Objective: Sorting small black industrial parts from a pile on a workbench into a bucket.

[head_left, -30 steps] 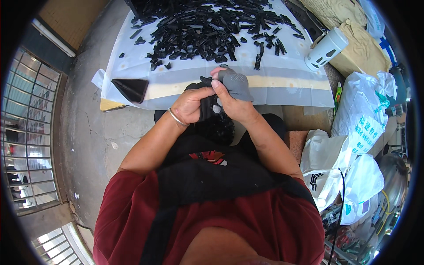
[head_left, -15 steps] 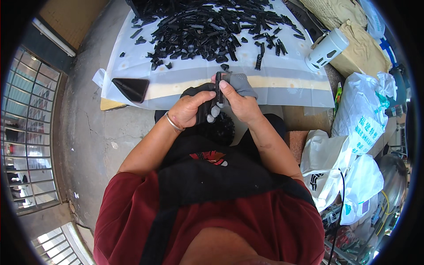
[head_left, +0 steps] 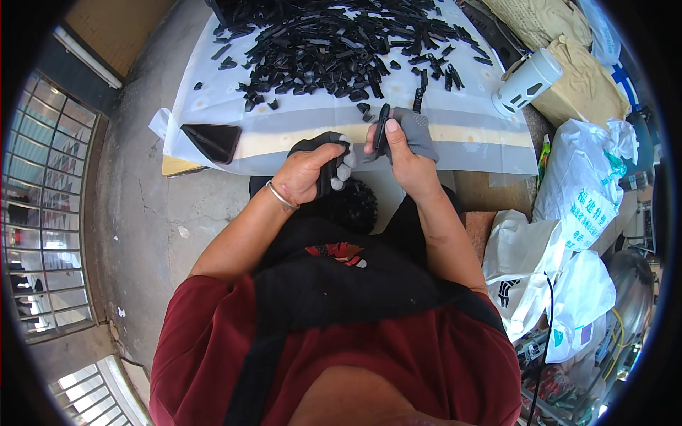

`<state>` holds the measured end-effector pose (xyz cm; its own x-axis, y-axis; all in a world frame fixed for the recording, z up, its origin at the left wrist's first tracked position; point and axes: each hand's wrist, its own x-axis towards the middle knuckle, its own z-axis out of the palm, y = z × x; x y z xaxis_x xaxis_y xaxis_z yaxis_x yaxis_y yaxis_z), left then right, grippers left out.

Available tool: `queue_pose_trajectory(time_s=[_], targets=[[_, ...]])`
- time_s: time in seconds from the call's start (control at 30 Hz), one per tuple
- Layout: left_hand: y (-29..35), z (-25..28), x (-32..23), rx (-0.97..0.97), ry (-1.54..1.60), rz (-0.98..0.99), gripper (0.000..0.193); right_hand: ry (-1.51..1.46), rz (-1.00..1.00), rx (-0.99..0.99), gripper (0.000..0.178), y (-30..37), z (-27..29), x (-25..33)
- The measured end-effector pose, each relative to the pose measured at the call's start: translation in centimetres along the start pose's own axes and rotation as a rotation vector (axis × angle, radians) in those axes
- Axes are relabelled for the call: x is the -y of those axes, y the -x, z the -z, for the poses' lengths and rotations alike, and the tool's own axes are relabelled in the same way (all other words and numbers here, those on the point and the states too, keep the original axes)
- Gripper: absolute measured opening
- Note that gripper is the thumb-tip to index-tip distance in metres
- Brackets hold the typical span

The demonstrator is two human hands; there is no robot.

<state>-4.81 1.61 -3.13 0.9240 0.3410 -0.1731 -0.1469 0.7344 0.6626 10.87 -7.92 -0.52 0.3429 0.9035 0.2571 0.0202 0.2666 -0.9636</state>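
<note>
My right hand (head_left: pixel 406 150), in a grey fingerless glove, pinches a slim black plastic piece (head_left: pixel 382 126) between thumb and fingers, over the near edge of the table. The piece points up and away from me. To its left, my left hand (head_left: pixel 316 169) is closed, in a dark glove with pale fingertips; what it holds, if anything, is hidden by the fingers. The two hands are apart. Beyond them spreads a big pile of small black plastic pieces (head_left: pixel 320 60). A longer black piece (head_left: pixel 418 94) lies just past my right hand.
A patterned plastic cloth (head_left: pixel 270 135) covers the table. On it lie a dark phone (head_left: pixel 217 142) at left and a white tumbler (head_left: pixel 527 82) at right. White plastic bags (head_left: pixel 579 177) and a brown paper sack (head_left: pixel 582 78) crowd the right side. Below my hands is a dark, bumpy mass (head_left: pixel 348 206).
My right hand has moved right, away from my left hand, taking the slim black piece with it. The piece now tilts to the right. My left hand has stayed nearly in place, its fingers curled in.
</note>
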Motion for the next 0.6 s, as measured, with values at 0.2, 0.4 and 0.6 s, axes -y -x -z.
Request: queue_pose_trajectory(time_s=[0.2,0.4,0.6], targets=[[-0.6,-1.0,0.9,-0.408,-0.125,-0.069,0.02,0.741,0.248,0.047,0.018,1.6,-0.7,-0.4],[0.4,1.0,1.4,-0.131,-1.107,-0.312,0.025,1.038,0.413,0.143,0.02,1.4,-1.1,1.1],[0.7,-1.5,1.1,-0.2,-1.034,-0.484,0.029,0.969,0.327,0.202,0.025,1.3,-1.0,0.5]])
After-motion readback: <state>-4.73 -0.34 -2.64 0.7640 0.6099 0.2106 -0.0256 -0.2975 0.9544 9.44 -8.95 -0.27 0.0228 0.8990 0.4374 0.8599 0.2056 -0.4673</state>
